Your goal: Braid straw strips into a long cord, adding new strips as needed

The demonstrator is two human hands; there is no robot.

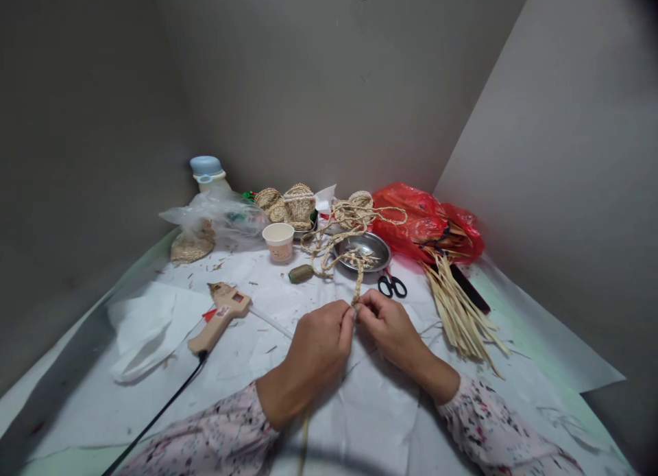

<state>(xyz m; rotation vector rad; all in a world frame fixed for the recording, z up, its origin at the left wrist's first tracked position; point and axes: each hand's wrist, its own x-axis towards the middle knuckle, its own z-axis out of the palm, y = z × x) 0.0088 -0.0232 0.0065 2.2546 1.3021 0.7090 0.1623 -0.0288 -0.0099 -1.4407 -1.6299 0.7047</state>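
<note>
A braided straw cord (pixel 358 284) runs from the far pile toward me, and its near end is pinched between both hands. My left hand (pixel 321 335) closes thumb and fingers on that end. Touching it at the fingertips, my right hand (pixel 385 325) grips the same braid just to the right. A loose straw strand (pixel 305 438) hangs below my left hand toward the table's front. The rest of the cord loops across a metal bowl (pixel 373 250) that holds straw scraps. Between the fingertips the exact lie of the strands is hidden.
On the left lies a hot glue gun (pixel 221 315) with a black cable. Scissors (pixel 392 286) and a bundle of straw strips (pixel 457 311) lie right, by a red plastic bag (pixel 411 219). A paper cup (pixel 278 243), thread spool (pixel 301 274) and blue-lidded bottle (pixel 207 171) stand or lie farther back.
</note>
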